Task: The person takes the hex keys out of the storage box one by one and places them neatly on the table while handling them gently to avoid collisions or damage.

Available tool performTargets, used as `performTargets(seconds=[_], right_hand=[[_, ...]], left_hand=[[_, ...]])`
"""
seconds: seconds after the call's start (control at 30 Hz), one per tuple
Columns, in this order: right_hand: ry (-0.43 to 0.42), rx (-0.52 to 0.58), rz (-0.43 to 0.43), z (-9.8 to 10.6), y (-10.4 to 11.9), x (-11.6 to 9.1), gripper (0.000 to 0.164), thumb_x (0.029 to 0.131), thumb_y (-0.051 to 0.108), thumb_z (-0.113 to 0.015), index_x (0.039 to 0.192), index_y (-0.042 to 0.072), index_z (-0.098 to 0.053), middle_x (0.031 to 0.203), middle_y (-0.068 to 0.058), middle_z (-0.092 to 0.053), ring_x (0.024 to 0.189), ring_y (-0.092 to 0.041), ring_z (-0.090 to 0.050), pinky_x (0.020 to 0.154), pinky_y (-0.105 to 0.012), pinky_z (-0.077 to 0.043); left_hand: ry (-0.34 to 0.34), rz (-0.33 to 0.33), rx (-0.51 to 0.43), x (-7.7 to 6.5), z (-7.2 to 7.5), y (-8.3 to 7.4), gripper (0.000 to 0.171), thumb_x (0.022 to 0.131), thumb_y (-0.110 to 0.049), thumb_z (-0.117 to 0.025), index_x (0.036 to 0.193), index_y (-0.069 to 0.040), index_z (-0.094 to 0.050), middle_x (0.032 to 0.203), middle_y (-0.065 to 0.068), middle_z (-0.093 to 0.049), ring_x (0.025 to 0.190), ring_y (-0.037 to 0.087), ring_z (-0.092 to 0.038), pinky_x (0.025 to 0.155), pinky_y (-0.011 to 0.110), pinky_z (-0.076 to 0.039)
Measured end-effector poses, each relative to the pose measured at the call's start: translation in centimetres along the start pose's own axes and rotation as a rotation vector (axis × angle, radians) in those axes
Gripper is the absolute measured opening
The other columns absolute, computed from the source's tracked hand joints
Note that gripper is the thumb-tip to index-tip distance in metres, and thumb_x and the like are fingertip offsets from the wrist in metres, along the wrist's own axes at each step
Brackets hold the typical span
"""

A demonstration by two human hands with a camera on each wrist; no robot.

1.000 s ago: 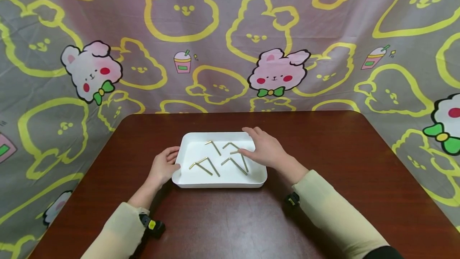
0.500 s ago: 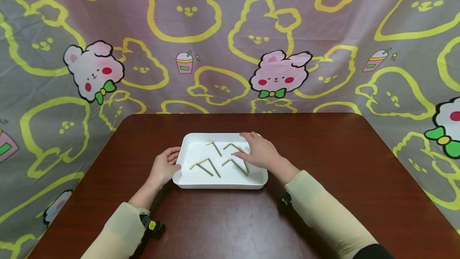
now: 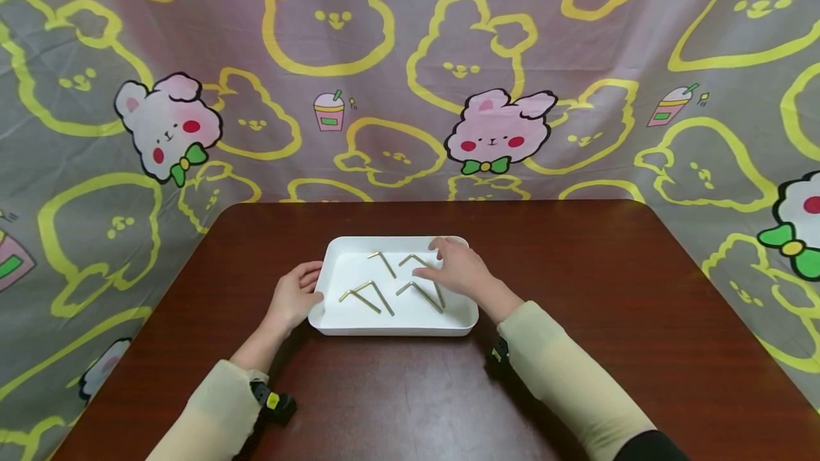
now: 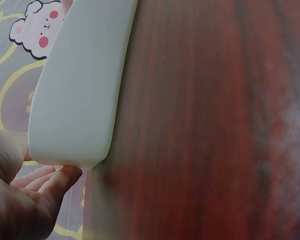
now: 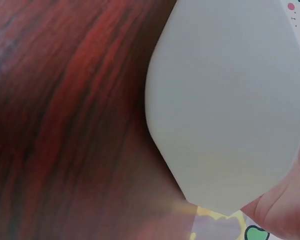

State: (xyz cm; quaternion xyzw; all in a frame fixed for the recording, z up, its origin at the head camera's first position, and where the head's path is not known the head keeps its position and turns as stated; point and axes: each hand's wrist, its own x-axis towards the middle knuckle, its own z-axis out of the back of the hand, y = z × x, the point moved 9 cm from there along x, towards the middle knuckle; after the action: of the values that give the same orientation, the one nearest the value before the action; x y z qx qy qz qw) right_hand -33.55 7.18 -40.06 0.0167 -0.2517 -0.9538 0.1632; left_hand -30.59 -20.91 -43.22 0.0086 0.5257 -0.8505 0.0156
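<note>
A shallow white tray (image 3: pixel 393 331) lies on the table, holding several L-shaped brass-coloured hex keys (image 3: pixel 384 265) spread apart or overlapping. At its left end my left hand (image 3: pixel 292 297) grips the edge, thumb at the rim and fingers along the outer side; the left wrist view shows that hand (image 4: pixel 27 200) against the tray's wall (image 4: pixel 80 90). Over the right part hovers my right hand (image 3: pixel 463 272), thumb and fingers apart, nearest the right-hand hex keys (image 3: pixel 426 297), which it partly covers. In the right wrist view the tray wall (image 5: pixel 225 100) hides most of that hand (image 5: pixel 285 205).
The dark red-brown wooden table (image 3: pixel 397 390) reaches out on all sides of the tray. Behind it and at both sides hangs a cartoon-patterned cloth (image 3: pixel 384 91). A small black camera (image 3: pixel 275 404) is strapped to the left wrist, another (image 3: pixel 500 351) to the right.
My right hand has moved a little left and lower over the tray, its forearm swinging left. My left hand keeps its grip, and the hex keys lie as before.
</note>
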Motion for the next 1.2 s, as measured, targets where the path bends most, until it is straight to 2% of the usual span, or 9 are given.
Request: performTargets(seconds=[0.2,0.33,0.57,0.8,0.93,1.03,1.2], right_hand=[[0.042,0.014,-0.057,-0.7,-0.4,0.1,0.053,0.083,0.049,-0.072,0.11,0.005,-0.06,0.085,-0.003,-0.061,0.07,-0.016,-0.055,0.062,-0.032,-0.045],[0.057,0.026,-0.088,-0.9,-0.6,0.2,0.049,0.082,0.049,-0.073,0.098,0.006,-0.058,0.073,-0.002,-0.057,0.061,-0.017,-0.051,0.057,-0.031,-0.042],[0.043,0.033,-0.113,-1.1,-0.7,0.5,0.044,0.081,0.046,-0.076,0.076,0.007,-0.055,0.067,-0.004,-0.056,0.058,-0.017,-0.05,0.056,-0.03,-0.041],[0.036,0.002,-0.1,-1.3,-0.8,0.9,0.048,0.082,0.042,-0.076,0.056,0.009,-0.053,0.05,0.002,-0.047,0.048,-0.013,-0.042,0.051,-0.028,-0.037],[0.075,0.008,-0.123,-1.5,-1.0,1.1,0.051,0.082,0.044,-0.075,0.051,0.011,-0.052,0.044,0.004,-0.044,0.044,-0.012,-0.041,0.049,-0.026,-0.036],[0.107,0.029,-0.146,-1.6,-1.0,1.2,0.049,0.082,0.042,-0.076,0.052,0.008,-0.058,0.042,0.002,-0.05,0.043,-0.013,-0.047,0.051,-0.026,-0.039],[0.125,0.054,-0.179,-1.8,-1.4,1.4,0.039,0.079,0.034,-0.081,0.059,0.006,-0.063,0.049,-0.004,-0.06,0.049,-0.015,-0.057,0.054,-0.026,-0.041]], left_hand=[[-0.004,-0.003,0.001,-0.1,0.0,-0.1,0.055,0.082,0.015,-0.052,0.136,0.011,-0.044,0.132,0.035,-0.05,0.121,0.041,-0.051,0.095,0.047,-0.044],[-0.006,0.002,0.003,-0.1,0.0,-0.2,0.055,0.082,0.014,-0.052,0.136,0.01,-0.045,0.132,0.034,-0.05,0.121,0.041,-0.051,0.095,0.047,-0.044],[-0.011,0.013,0.008,-0.1,0.0,-0.1,0.055,0.082,0.014,-0.052,0.136,0.009,-0.045,0.132,0.033,-0.051,0.122,0.04,-0.051,0.095,0.046,-0.044],[-0.013,0.017,0.013,-0.1,0.0,-0.1,0.055,0.082,0.014,-0.052,0.137,0.009,-0.045,0.132,0.033,-0.051,0.121,0.04,-0.052,0.094,0.047,-0.045],[-0.017,0.016,0.017,-0.1,0.1,-0.1,0.055,0.082,0.014,-0.052,0.137,0.009,-0.045,0.132,0.033,-0.051,0.121,0.04,-0.052,0.094,0.047,-0.045],[-0.02,0.018,0.017,0.0,0.0,0.0,0.055,0.082,0.014,-0.053,0.137,0.008,-0.045,0.131,0.033,-0.052,0.121,0.039,-0.052,0.094,0.046,-0.045],[-0.019,0.018,0.013,0.0,0.0,0.0,0.055,0.082,0.015,-0.053,0.136,0.008,-0.046,0.131,0.032,-0.052,0.121,0.039,-0.053,0.093,0.044,-0.046]])
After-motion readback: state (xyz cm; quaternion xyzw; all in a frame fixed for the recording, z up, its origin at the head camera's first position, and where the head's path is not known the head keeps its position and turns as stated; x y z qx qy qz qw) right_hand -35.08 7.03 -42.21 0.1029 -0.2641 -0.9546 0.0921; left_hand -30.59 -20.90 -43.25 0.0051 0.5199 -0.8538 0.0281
